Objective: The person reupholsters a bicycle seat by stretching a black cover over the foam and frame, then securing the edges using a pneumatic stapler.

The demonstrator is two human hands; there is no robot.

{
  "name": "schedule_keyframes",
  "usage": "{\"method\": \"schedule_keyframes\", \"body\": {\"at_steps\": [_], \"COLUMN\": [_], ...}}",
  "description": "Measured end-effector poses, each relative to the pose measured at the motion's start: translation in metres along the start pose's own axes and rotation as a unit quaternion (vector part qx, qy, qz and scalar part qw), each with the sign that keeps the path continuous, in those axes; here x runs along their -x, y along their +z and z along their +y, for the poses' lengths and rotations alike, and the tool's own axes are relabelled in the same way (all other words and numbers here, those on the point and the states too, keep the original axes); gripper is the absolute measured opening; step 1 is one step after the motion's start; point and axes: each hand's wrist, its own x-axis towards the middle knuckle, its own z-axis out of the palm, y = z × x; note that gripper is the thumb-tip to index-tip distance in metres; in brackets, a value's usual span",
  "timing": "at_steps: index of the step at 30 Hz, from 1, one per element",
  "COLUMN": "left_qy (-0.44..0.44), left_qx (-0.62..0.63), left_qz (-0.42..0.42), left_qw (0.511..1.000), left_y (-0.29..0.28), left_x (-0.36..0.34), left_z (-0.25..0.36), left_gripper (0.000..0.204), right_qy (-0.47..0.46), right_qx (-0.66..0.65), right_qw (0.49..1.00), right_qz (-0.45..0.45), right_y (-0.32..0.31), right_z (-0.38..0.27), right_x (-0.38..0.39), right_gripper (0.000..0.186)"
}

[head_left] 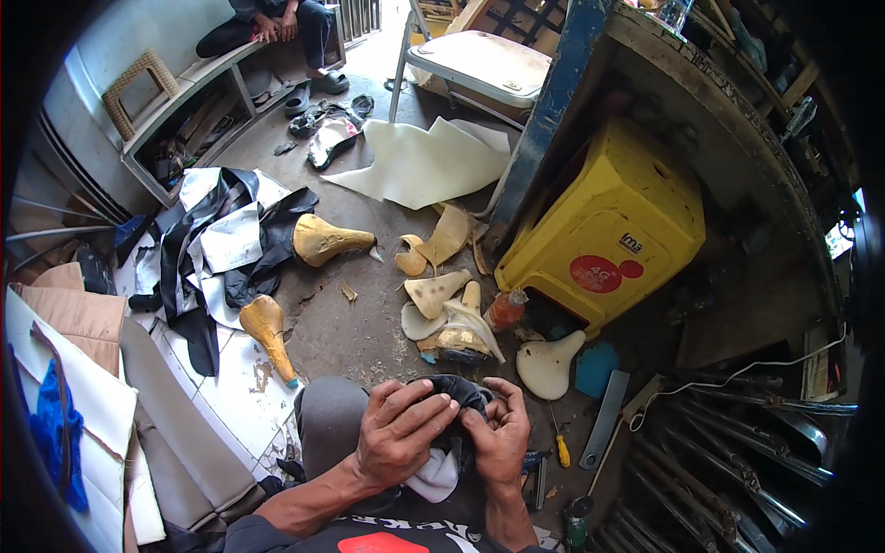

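Observation:
Low in the head view, my left hand lays curved fingers over a crumpled piece of black material, held above my grey-clad knee. My right hand grips the other side of it, thumb pressed near my left fingertips. A pale grey-white piece shows below the black material; what lies inside is hidden. Just beyond my hands are a white bicycle saddle, a yellow-handled screwdriver and a grey metal bar.
Saddle foam pieces, black and white scraps, a white sheet and an orange bottle cover the floor. A yellow stool, metal tubes and cardboard flank me. A seated person and folding chair are behind.

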Motion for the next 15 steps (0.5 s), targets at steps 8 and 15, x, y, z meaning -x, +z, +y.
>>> {"method": "schedule_keyframes", "body": {"at_steps": [8, 15], "left_qy": [-0.072, -0.039], "left_qx": [-0.029, 0.127], "left_qz": [-0.049, -0.156], "left_qw": [0.996, 0.979], "left_y": [0.007, 0.015], "left_x": [-0.01, -0.026], "left_z": [0.009, 0.01], "left_gripper": [0.034, 0.026], "right_qy": [0.032, 0.042], "right_qx": [-0.04, -0.072], "right_qw": [0.999, 0.996], "right_qz": [-0.006, 0.022], "right_y": [-0.001, -0.029], "right_z": [-0.007, 0.014], "right_x": [0.001, 0.032], "right_gripper": [0.052, 0.052]}}
